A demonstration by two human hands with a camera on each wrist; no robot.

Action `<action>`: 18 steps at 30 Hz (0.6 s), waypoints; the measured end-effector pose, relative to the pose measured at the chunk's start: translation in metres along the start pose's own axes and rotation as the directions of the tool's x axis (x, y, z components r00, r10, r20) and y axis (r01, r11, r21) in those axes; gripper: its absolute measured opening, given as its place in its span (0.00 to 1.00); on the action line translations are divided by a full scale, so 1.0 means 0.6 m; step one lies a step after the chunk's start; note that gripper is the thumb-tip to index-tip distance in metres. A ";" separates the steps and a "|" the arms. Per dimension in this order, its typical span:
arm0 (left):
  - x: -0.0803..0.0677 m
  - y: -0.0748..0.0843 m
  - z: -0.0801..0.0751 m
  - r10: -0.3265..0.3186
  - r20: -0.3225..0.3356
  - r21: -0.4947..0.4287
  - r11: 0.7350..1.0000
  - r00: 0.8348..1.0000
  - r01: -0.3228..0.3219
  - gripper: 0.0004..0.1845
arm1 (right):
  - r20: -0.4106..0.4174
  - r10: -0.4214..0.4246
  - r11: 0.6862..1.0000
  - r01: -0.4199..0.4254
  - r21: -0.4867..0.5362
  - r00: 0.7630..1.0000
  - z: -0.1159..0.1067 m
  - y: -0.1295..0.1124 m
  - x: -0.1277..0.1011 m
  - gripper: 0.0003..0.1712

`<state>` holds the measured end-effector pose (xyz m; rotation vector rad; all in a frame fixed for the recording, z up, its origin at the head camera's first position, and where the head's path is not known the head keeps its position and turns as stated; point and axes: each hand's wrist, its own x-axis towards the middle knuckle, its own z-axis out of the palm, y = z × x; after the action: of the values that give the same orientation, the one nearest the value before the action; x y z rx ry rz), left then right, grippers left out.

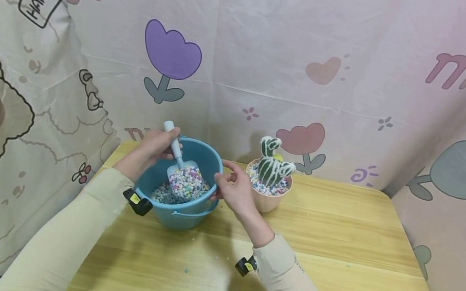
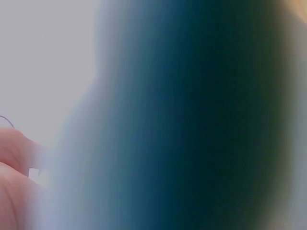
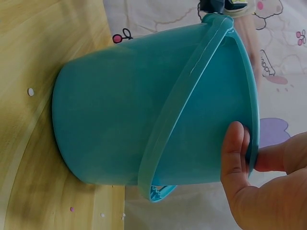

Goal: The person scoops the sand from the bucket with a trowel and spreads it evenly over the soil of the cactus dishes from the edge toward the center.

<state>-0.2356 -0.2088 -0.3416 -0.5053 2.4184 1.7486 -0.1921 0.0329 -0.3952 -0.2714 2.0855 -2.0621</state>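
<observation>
In the head view, my left hand [image 1: 154, 146] grips the handle of a pale blue scoop [image 1: 176, 149] inside a blue bucket [image 1: 182, 220]. The scoop tilts downward, heaped with small multicoloured pebbles [image 1: 187, 182]; more lie in the bucket below. My right hand [image 1: 236, 190] pinches the bucket's right rim; the right wrist view shows the thumb and fingers [image 3: 234, 143] on either side of the rim. The bucket's handle [image 3: 168, 112] hangs down across its side. A blurred blue surface fills most of the left wrist view, with part of the left hand [image 2: 12, 191] at its edge.
Right of the bucket stands a pink pot [image 1: 267, 203] of coloured pebbles holding a green-and-white toy cactus [image 1: 271, 171]. A few stray pebbles lie on the wooden table [image 1: 333, 257]. Printed cloth [image 1: 244, 58] hangs behind and at both sides.
</observation>
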 end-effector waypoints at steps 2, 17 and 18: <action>-0.001 0.004 -0.002 -0.011 -0.018 -0.013 1.000 1.000 0.011 0.32 | -0.001 -0.004 1.000 0.004 0.006 1.000 -0.001 0.000 -0.001 0.30; -0.003 0.026 -0.007 -0.039 -0.066 -0.136 0.990 0.997 0.030 0.32 | 0.002 0.054 0.992 -0.054 0.117 0.999 -0.011 0.004 -0.009 0.25; -0.003 0.027 -0.007 -0.044 -0.068 -0.150 0.988 0.997 0.033 0.32 | -0.001 0.056 0.991 -0.056 0.118 0.998 -0.014 0.004 -0.009 0.25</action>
<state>-0.2387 -0.2075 -0.3250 -0.6376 2.3175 1.9368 -0.1893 0.0424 -0.3978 -0.1875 1.9414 -2.1446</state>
